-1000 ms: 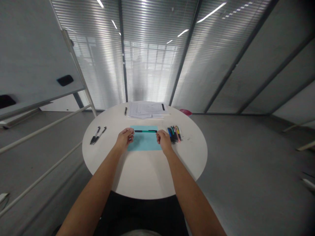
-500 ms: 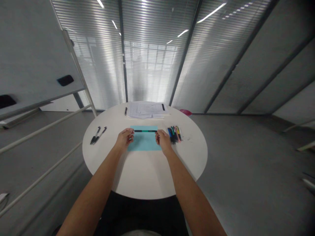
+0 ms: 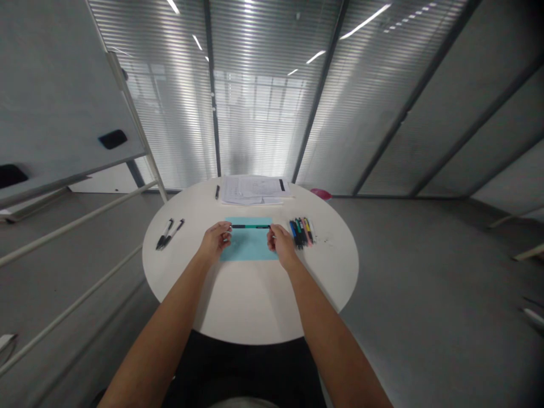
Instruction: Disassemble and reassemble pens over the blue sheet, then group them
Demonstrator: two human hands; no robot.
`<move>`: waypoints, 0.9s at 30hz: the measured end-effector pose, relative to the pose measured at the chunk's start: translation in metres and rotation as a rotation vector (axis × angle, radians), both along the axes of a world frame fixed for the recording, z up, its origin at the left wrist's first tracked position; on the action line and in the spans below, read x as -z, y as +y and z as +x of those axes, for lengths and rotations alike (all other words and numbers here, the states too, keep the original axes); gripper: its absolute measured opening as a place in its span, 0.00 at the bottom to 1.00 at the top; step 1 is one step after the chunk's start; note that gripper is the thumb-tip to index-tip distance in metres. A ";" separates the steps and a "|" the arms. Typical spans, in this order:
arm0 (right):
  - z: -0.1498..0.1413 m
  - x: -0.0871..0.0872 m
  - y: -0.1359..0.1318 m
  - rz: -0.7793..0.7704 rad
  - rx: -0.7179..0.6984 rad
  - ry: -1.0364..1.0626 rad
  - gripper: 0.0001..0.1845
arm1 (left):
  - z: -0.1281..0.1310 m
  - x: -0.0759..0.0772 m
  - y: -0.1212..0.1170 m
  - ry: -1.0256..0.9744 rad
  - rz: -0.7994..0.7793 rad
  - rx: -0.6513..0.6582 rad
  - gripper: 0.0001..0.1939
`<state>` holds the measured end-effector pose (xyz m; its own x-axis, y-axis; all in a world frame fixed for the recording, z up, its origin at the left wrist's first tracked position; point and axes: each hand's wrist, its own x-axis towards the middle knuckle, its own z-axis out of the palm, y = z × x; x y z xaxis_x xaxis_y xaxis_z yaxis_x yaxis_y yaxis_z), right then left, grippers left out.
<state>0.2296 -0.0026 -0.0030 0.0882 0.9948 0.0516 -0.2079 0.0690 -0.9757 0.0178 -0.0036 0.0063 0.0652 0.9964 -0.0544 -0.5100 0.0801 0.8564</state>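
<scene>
A green pen with a black grip (image 3: 250, 226) is stretched level between my two hands. My left hand (image 3: 216, 238) pinches its left end, and my right hand (image 3: 281, 242) pinches the right end, with fingers curled. Under the pen lies a light blue sheet (image 3: 249, 249) on the white round table (image 3: 255, 306). Just right of my right hand is a row of several coloured pens and markers (image 3: 301, 232), side by side.
Two black-and-white pens (image 3: 170, 234) lie on the table's left side. At the far edge are a stack of printed papers (image 3: 255, 190) and one dark pen (image 3: 217, 192). A whiteboard on a metal frame (image 3: 63, 102) stands to the left.
</scene>
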 end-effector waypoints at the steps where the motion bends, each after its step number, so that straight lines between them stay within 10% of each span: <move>1: 0.000 0.000 0.000 0.003 -0.001 -0.002 0.16 | 0.000 0.000 0.000 0.002 0.001 0.002 0.15; 27: 0.002 0.001 0.000 0.068 0.045 -0.091 0.15 | -0.001 -0.001 -0.001 -0.046 -0.031 0.016 0.15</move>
<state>0.2315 -0.0027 -0.0042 0.1243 0.9838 0.1291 -0.1139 0.1434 -0.9831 0.0167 -0.0042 0.0073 0.0838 0.9932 -0.0814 -0.5469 0.1141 0.8294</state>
